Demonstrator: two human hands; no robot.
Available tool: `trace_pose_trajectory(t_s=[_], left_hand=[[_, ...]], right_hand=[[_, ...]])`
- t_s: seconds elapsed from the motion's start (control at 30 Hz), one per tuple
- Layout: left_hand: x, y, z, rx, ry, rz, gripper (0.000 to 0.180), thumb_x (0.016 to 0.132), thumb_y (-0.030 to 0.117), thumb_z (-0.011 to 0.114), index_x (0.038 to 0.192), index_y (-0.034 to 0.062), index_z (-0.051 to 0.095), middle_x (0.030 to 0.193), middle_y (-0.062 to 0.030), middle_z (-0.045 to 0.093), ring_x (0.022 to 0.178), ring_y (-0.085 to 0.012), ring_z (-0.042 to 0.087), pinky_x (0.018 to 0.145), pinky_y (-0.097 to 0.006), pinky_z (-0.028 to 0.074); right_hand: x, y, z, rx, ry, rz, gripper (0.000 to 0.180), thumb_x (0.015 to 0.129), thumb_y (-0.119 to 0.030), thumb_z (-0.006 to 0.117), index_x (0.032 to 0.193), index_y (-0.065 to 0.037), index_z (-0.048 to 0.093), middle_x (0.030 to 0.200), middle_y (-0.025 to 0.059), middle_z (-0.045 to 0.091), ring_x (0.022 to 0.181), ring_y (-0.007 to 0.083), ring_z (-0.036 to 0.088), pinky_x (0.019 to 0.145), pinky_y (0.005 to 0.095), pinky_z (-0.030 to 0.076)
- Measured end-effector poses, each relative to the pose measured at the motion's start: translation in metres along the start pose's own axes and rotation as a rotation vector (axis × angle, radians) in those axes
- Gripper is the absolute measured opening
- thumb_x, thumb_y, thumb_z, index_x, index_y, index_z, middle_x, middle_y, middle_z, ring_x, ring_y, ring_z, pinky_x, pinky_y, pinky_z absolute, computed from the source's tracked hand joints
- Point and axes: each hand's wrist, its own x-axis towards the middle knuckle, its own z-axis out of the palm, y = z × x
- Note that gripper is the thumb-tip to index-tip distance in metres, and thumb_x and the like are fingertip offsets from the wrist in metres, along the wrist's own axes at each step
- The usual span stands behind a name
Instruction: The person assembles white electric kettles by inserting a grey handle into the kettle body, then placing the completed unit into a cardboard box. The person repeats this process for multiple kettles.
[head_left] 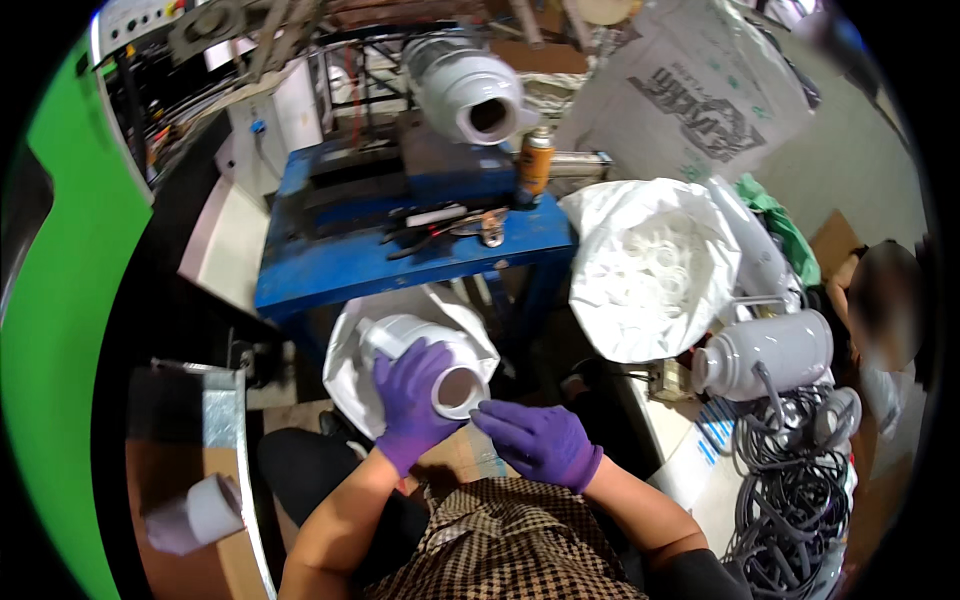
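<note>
A pale grey plastic jug body (410,335) lies tilted in front of me, its round mouth (460,391) turned toward me. My left hand (412,402), in a purple glove, grips it beside the mouth with the fingers spread over its side. At the right edge of the mouth is my right hand (543,440), also gloved in purple. Its fingers are pressed together and their tips meet the rim; anything pinched in them is hidden. Below the jug a white bag (345,375) spreads open around it.
A blue bench (340,272) bears pliers (430,238), a spray can (535,166) and another jug body (468,90). To the right are a white sack of rings (655,285), a jug with a handle (775,355) and grey coiled strips (790,490). A carton (180,430) stands left; a person is far right.
</note>
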Motion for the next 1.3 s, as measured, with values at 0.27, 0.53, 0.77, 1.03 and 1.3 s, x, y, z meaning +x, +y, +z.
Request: trace_pose_trajectory(t_s=[0.27,0.53,0.77,1.03,1.3], left_hand=[[0.011,-0.005,-0.017,-0.151,0.016,-0.069,0.082,0.062,0.037,0.094,0.131,0.0106,0.059,0.136,-0.0127,0.061,0.130,-0.0352,0.055,0.113,-0.052,0.031],[0.019,0.005,-0.013,-0.171,0.044,-0.017,0.071,0.060,0.032,0.094,0.120,0.0125,0.062,0.123,-0.0092,0.067,0.121,-0.0349,0.061,0.109,-0.053,0.036],[0.020,-0.002,-0.013,-0.157,0.038,-0.032,0.075,0.062,0.037,0.094,0.125,0.0120,0.061,0.127,-0.0080,0.065,0.123,-0.0328,0.059,0.110,-0.052,0.034],[0.026,0.004,-0.012,-0.227,0.015,0.012,0.070,0.057,0.035,0.093,0.118,0.0114,0.065,0.125,-0.0089,0.068,0.119,-0.0335,0.062,0.102,-0.051,0.038],[0.021,0.010,-0.004,-0.218,-0.012,0.026,0.066,0.065,0.041,0.087,0.121,0.0150,0.065,0.128,-0.0063,0.067,0.121,-0.0297,0.061,0.102,-0.049,0.037]], right_hand=[[-0.020,0.181,-0.123,-0.538,0.335,0.586,0.034,0.092,-0.029,0.073,0.121,-0.012,0.070,0.121,0.0137,0.067,0.103,0.0349,0.069,0.087,0.0418,0.056],[-0.032,0.300,-0.108,-0.860,-0.163,0.913,0.021,0.089,-0.031,0.066,0.099,-0.017,0.077,0.117,0.0117,0.064,0.107,0.0344,0.064,0.090,0.0487,0.053],[-0.037,0.258,-0.123,-0.656,0.328,0.613,0.015,0.074,-0.017,0.083,0.082,-0.009,0.072,0.112,0.0130,0.062,0.107,0.0348,0.058,0.091,0.0451,0.049],[-0.004,0.058,-0.053,0.258,0.379,0.362,0.016,0.078,-0.005,0.081,0.088,-0.002,0.069,0.089,0.0109,0.066,0.087,0.0258,0.064,0.080,0.0339,0.052],[0.042,-0.002,0.030,0.378,0.179,0.156,0.028,0.074,0.002,0.075,0.102,-0.002,0.073,0.102,0.0173,0.073,0.084,0.0345,0.072,0.074,0.0379,0.058]])
